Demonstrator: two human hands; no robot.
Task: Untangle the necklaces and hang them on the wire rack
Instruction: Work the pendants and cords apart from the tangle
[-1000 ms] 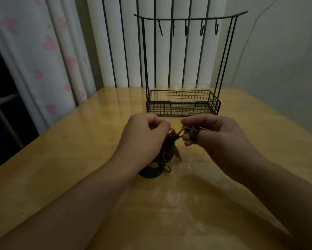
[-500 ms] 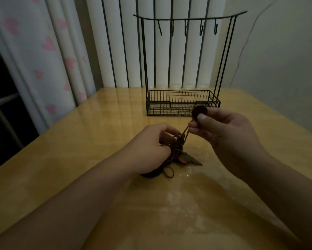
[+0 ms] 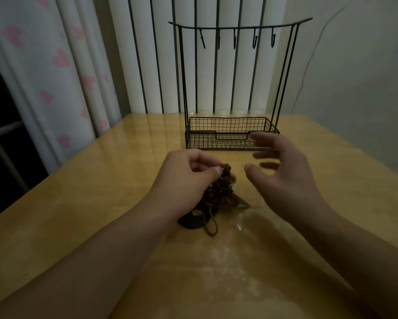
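- The left hand (image 3: 188, 173) pinches the top of the dark brown tangled bundle of cord necklaces (image 3: 218, 194) between thumb and curled fingers. The bundle hangs below that pinch, and its lower end rests on the glossy yellow wooden table (image 3: 101, 203).
- The right hand (image 3: 283, 176) hovers just right of the pinch, fingers spread and relaxed, holding nothing. Its fingertips are motion-blurred.
- Risk, knot tightening: if the right hand takes a strand at random and pulls away from the pinch, the loops below the pinch are likely to cinch. A loose loop should be selected first.
- Risk, wrong strand: the lighting is dim and the cords are close in colour, so the individual necklaces cannot be told apart in the bundle.
- Risk, snagging: a loose cord loop (image 3: 213, 227) and a dark round pendant (image 3: 192, 222) lie on the table below the pinch. Lifting the bundle quickly may drag them back through the tangle.
- Risk, dropped bundle: the pinch holds only the top few strands. A sideways tug may pull them free.
- Risk, rack tipping: the black wire rack with mesh basket base (image 3: 230, 137) stands beyond the pinch, close behind the right hand, with all five hooks (image 3: 254, 41) bare. A careless reach may knock the light frame.
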